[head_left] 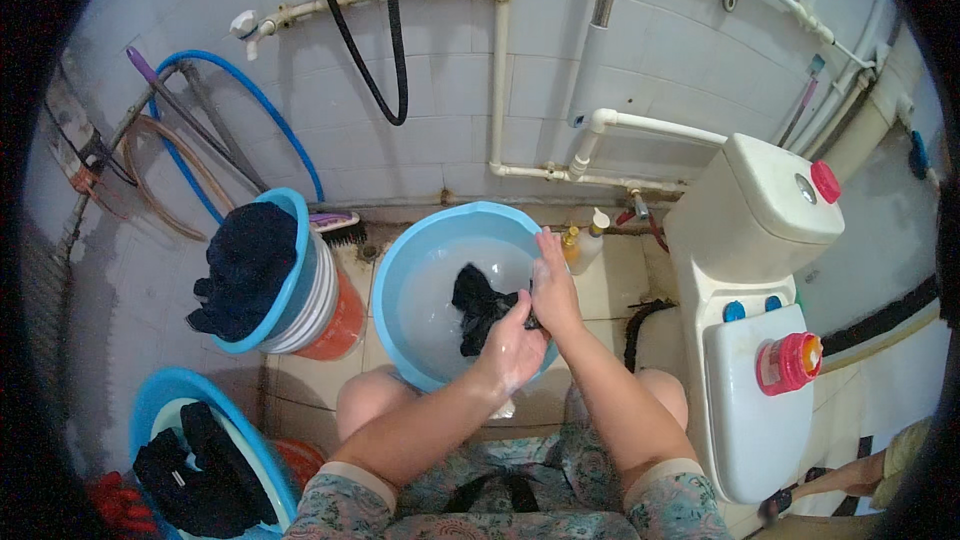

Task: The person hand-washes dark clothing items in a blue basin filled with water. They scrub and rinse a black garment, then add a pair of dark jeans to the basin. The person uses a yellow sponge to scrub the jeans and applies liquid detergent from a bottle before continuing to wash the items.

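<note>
A blue basin point(398, 240) of cloudy, greyish water stands on the floor between my knees. A wet black cloth point(482, 310), its exact kind not clear, trails from my hands into the water. My left hand point(515, 345), with some suds on it, is closed on the bunched end of the cloth. Against it on the right, my right hand point(555, 290) has its fingers stretched upward and its palm turned toward the cloth. Part of the cloth is hidden between the two palms.
Left of me, dark clothes point(250, 265) fill a blue basin on stacked buckets point(335, 310); more lie in another basin point(150, 405). A scrubbing brush point(340, 227) and pump bottles point(592, 240) sit near the wall. A toilet point(755, 410) stands right; a person's leg point(850, 480) shows lower right.
</note>
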`<state>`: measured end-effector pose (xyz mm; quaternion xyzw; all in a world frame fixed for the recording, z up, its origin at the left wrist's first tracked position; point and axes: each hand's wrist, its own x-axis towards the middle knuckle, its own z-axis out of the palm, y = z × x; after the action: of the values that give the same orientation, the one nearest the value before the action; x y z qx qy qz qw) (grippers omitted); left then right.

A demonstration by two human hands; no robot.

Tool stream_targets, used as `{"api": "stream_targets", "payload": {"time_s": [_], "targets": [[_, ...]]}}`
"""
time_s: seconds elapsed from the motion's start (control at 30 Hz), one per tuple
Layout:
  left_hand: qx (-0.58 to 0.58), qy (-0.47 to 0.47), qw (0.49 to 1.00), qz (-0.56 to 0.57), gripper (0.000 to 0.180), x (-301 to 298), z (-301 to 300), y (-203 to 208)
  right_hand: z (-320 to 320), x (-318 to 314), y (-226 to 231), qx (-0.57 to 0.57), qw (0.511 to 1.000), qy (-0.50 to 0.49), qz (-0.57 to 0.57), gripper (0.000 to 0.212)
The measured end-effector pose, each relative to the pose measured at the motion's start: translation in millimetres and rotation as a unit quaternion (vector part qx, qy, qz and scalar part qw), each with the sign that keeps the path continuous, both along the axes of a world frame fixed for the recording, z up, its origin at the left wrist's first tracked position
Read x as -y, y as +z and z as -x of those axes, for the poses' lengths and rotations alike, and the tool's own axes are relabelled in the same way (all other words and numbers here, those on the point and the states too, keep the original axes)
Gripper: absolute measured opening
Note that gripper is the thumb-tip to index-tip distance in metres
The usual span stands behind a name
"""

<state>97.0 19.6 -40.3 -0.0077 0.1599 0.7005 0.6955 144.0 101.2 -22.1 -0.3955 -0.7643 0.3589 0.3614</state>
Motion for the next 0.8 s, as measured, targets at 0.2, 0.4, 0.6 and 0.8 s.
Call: {"api": "stream_targets", "payload": {"time_s": [0.2,0.4,0.6,0.8], "targets": [[-0.06,0.115,0.991,0.018,0.046,-6.4,59.4,-2.4,24.2,78.7,25.6,-0.248,0.943,0.107,0.195,0.046],[-0.042,-0.011,0.999,-0.003,0.05,-1.6,13.9,23.0,3.6,17.6,-1.4,0.048,0.998,0.049,0.008,0.048],[-0.127,0.086,0.987,-0.037,0.053,-14.1,54.7,-14.1,16.3,54.9,-1.6,-0.021,0.986,0.15,-0.068,0.047],[-0.082,0.01,0.996,-0.011,0.046,4.4,21.5,30.7,5.2,39.0,10.5,0.038,0.997,0.051,-0.035,0.047]]}}
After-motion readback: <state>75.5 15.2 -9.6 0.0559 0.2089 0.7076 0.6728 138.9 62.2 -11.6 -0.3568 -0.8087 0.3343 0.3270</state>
